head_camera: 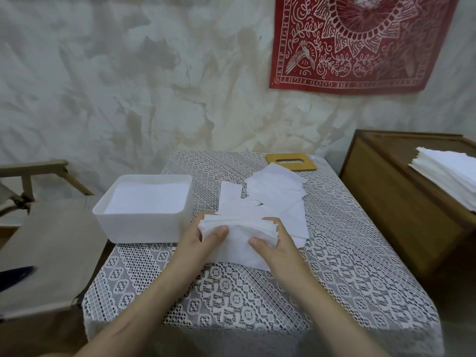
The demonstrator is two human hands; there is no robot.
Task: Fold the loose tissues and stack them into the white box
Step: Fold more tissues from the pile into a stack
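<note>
A stack of folded tissues point(238, 234) is held upright-tilted above the lace-covered table point(257, 292) between both hands. My left hand point(203, 240) grips its left end, thumb on the near face. My right hand point(273, 240) grips the right end, thumb on the near face too. Behind them lie loose white tissues point(273, 194), spread flat and overlapping. The white box point(144, 220) stands at the table's left, touching distance from my left hand, with flat tissues lying inside it.
A yellow wooden lid with a slot point(292, 161) lies at the table's far edge. A wooden cabinet point(386, 202) at the right carries another tissue pile point(448, 173). A folding chair point(46, 240) stands left of the table. A wall is close behind.
</note>
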